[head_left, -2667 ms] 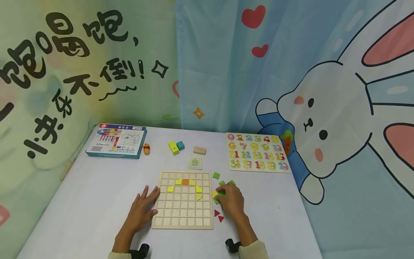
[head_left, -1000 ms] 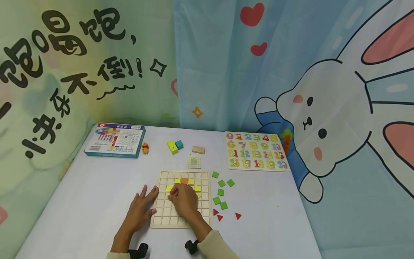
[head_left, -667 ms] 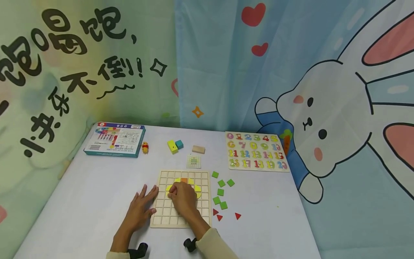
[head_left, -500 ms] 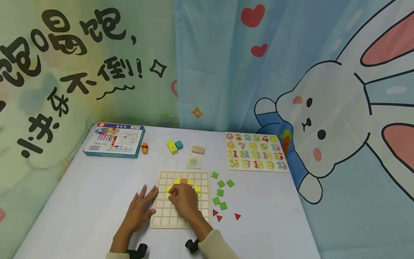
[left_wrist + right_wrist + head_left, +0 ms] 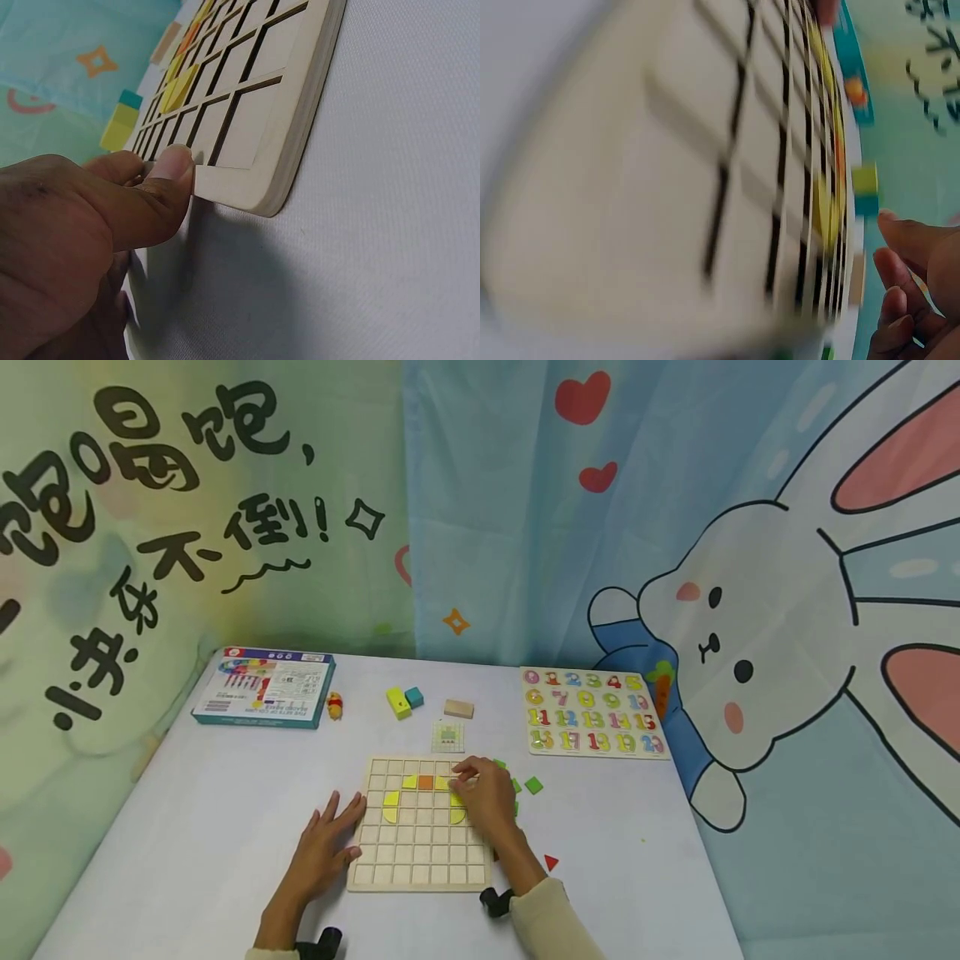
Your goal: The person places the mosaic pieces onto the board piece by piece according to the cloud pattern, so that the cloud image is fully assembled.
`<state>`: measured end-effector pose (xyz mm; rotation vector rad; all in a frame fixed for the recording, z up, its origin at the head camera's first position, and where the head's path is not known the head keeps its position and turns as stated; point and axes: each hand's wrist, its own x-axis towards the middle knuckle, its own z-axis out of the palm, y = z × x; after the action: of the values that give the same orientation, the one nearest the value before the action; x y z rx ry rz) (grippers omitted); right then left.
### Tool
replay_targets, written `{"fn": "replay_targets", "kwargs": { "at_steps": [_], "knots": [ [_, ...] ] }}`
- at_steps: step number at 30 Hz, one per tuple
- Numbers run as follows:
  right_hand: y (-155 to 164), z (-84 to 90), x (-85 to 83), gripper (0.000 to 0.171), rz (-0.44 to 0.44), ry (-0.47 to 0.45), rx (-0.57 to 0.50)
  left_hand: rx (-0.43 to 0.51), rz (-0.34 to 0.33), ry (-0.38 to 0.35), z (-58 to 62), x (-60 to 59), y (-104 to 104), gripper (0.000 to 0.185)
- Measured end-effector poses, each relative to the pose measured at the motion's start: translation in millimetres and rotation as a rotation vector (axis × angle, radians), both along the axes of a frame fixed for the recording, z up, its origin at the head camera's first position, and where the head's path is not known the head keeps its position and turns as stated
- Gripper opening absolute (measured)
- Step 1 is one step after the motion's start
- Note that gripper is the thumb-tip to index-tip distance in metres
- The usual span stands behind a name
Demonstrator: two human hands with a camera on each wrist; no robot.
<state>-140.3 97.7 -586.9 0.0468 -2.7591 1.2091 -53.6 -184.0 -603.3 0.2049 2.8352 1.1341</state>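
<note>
A wooden grid board lies on the white table, with several yellow pieces and an orange square in its upper cells. My left hand rests at the board's left edge, fingers spread; in the left wrist view its thumb touches the rim. Over the board's right edge hovers my right hand, fingers loosely bent. In the right wrist view that hand shows nothing between its fingertips, and the board is blurred. Green squares lie beyond it, partly hidden by the hand.
A red triangle lies right of the forearm. Behind the board are a pattern card, a wooden block, a yellow block, a teal block, a small figurine, a box and a number board.
My right hand took a yellow piece from the right side to the board's left part, where a yellow quarter-round now lies. It has since moved back rightward. The left hand stays put.
</note>
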Motion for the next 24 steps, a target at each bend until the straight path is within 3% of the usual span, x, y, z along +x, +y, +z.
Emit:
{"fn": "replay_targets", "kwargs": {
  "at_steps": [6,12,19,24],
  "knots": [
    [37.6,-4.4,-22.4,0.025,-0.114,-0.059,0.085,0.005,0.004,0.002,0.0,0.9,0.5,0.082],
    [52.1,-10.2,-34.4,0.026,-0.149,-0.107,0.201,0.000,0.005,0.006,-0.2,1.0,0.4,0.082],
    [52.8,-6.6,-35.8,0.020,-0.154,-0.085,0.211,0.015,0.011,-0.002,-0.7,1.0,1.3,0.082],
    [44.9,0.4,-28.4,0.016,-0.162,-0.061,0.158,0.007,0.010,-0.023,1.4,0.2,0.9,0.082]
  ]
}}
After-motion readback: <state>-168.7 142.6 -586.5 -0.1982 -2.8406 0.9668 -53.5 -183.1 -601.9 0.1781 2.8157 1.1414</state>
